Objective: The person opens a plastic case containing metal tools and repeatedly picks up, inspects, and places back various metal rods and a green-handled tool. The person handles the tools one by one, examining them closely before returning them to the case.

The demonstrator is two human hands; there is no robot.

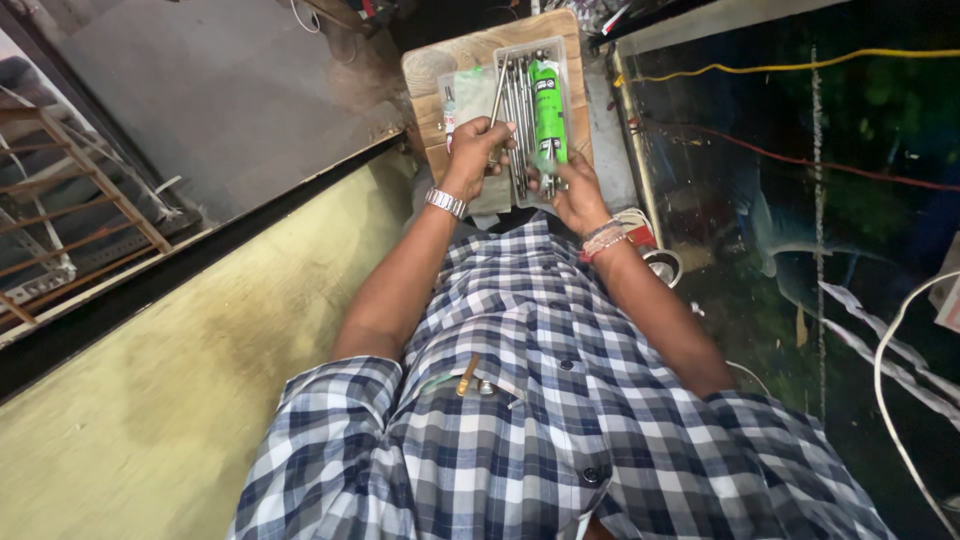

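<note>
Rod (498, 92): thin metal piece, one of a bundle in the clear plastic tray (560, 60), pinched at its lower end by the left hand (476, 148), fingers clenched on it, top end angling up past them. Right hand (572, 187) grips the tray's near edge just right of those fingers, thumb on the rim. Green tube (547, 105) lies in the tray beyond the right fingers. Tray sits on a wooden board (430, 75). My read: brace the tray, draw the rod along its length so neighbours don't snag.
</note>
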